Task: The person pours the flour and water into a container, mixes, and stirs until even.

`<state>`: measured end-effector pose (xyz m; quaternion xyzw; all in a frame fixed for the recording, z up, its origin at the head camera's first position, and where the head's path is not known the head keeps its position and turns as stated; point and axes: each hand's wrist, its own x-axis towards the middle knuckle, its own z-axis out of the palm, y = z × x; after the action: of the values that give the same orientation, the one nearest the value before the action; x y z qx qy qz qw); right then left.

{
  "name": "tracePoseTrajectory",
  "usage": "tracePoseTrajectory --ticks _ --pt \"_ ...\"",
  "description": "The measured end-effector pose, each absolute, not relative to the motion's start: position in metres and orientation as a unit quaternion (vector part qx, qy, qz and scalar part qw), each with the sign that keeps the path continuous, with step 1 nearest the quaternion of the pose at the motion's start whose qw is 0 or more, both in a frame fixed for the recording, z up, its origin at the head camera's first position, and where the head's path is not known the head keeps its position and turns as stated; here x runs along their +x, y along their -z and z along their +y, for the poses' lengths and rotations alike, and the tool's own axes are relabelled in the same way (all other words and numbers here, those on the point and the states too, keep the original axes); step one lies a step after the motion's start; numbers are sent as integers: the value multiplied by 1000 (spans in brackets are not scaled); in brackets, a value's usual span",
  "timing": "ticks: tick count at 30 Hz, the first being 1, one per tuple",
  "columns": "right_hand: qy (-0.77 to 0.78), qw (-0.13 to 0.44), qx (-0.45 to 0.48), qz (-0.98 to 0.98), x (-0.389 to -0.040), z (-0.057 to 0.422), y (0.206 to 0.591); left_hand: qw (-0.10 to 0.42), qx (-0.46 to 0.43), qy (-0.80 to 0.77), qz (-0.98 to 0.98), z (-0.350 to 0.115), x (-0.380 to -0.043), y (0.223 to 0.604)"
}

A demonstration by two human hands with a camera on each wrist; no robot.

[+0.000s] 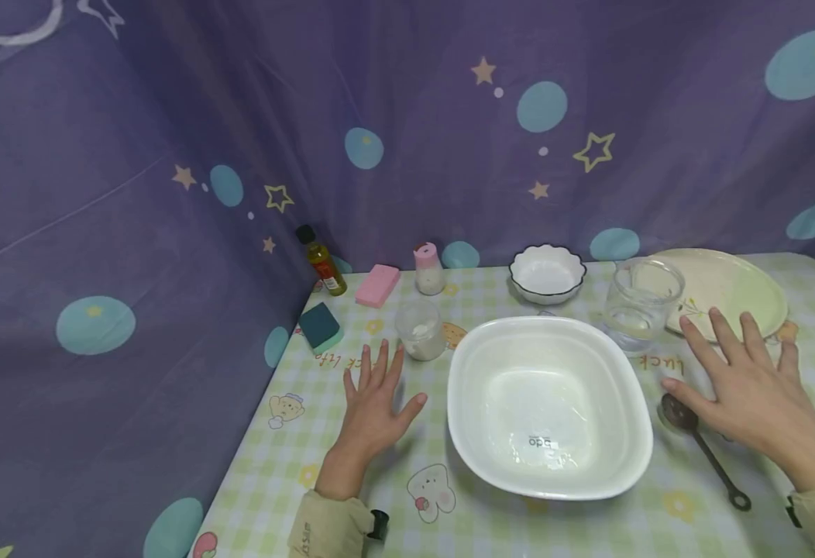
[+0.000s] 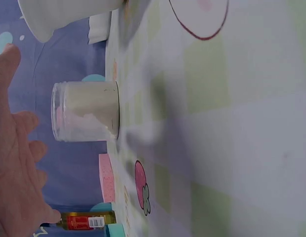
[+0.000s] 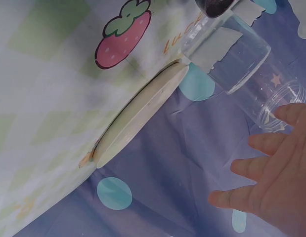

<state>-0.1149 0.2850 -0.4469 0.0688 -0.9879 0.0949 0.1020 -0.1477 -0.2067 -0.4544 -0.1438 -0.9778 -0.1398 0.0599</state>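
Observation:
My left hand (image 1: pixel 373 407) is held over the table with its fingers spread and nothing in it, left of a large white basin (image 1: pixel 466 434). Just beyond its fingertips stands a small clear jar (image 1: pixel 421 332) of white powder, also seen side-on in the left wrist view. My right hand (image 1: pixel 756 387), fingers spread too and likewise holding nothing, is right of the basin. Beneath its thumb side lies a dark brown ladle (image 1: pixel 710 457). A clear jar (image 1: pixel 636 306) holding clear liquid and a pale oval plate (image 1: pixel 742 291) sit beyond the right fingertips.
Along the back are an oil bottle (image 1: pixel 325 265), a pink sponge (image 1: pixel 378 286), a pink-topped shaker (image 1: pixel 429 271) and a scalloped white bowl (image 1: pixel 548 275). A green sponge (image 1: pixel 320 327) lies at the left edge. A purple curtain (image 1: pixel 414 209) hangs behind the checked tablecloth (image 1: pixel 261 480).

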Motion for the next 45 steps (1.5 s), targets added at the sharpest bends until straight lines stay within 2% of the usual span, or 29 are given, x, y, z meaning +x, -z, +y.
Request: tracePoseTrajectory --ticks 11,22,25,32,39,45 --pt "-99 98 64 -988 -114 287 447 76 -154 146 -974 -203 -154 449" --pt "-118 92 103 -983 -104 285 449 104 -142 165 -971 -206 -177 444" --pt "-119 94 115 -982 -101 282 449 96 -139 178 -969 -206 -186 444" --pt "-164 84 143 -972 -94 274 448 39 -93 279 -955 -207 -205 451" --pt "-244 81 178 -950 -87 265 450 27 -50 382 -922 -200 -213 456" --pt "-306 42 167 -936 -82 257 450 22 -12 406 -914 -198 -219 463"
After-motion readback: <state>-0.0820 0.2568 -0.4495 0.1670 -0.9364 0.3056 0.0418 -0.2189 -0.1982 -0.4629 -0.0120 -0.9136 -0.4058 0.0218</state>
